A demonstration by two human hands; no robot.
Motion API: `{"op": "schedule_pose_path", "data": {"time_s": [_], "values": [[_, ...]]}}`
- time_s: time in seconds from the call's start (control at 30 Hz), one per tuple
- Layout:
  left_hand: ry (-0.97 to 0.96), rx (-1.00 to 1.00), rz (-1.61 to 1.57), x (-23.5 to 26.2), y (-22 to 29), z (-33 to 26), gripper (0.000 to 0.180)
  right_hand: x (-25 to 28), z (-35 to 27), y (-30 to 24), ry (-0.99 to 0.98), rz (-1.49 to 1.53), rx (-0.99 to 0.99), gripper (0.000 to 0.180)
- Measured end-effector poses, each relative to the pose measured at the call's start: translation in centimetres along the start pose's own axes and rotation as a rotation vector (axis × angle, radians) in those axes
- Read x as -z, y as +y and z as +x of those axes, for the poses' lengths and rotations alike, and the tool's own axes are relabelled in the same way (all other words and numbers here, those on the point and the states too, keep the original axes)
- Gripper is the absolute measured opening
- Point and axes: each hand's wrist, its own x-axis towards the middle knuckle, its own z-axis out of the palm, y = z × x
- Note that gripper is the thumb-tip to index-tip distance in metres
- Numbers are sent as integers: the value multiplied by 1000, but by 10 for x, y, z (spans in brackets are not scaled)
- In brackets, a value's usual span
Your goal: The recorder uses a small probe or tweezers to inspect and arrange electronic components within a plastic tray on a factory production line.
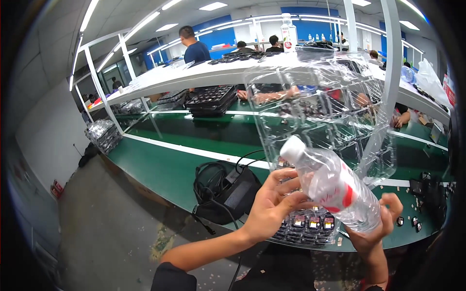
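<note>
Plastic bottle (335,186) held aloft at a tilt

And here it is, the clear bottle slanting above the green bench (155,165), its white cap (292,149) on and pointing up to the left! The right hand (373,232) grips the base, fingers curled round it; the left hand (269,206) is half closed at the shoulder, thumb and fingertips up against the plastic, though how firmly I cannot tell. The step in hand looks like a plain two-handed hold, the right hand seemingly bearing the weight. Right behind stands a clear empty tray (335,138), upright or nearly so, and what props it up is hidden. Below the hands sits a stack of filled trays (307,230), small dark pieces in the pockets, with a black box (235,194) and its cable to the left. The next move, I'd judge, calls for a secure base grip and a gentle left hand, since such thin plastic probably dents easily
</note>
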Motion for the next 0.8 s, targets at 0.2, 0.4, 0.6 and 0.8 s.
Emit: {"op": "schedule_pose_path", "data": {"time_s": [0.2, 0.4, 0.6, 0.8], "values": [[5, -311, 523, 32, -10, 22, 24, 16, -16, 12, -117, -112, -343, 73], [-362, -734, 1228, 76, -13, 54, 27, 106, -43, 72, 537, 396, -511, 56], [-472, -712, 1510, 123, -13, 88, 22, 139, -42, 73, 656, 231, -588, 49], [-709, -587, 1645, 148, -23, 104, 15, 142, -53, 63, 512, 89, -629, 62]]}}
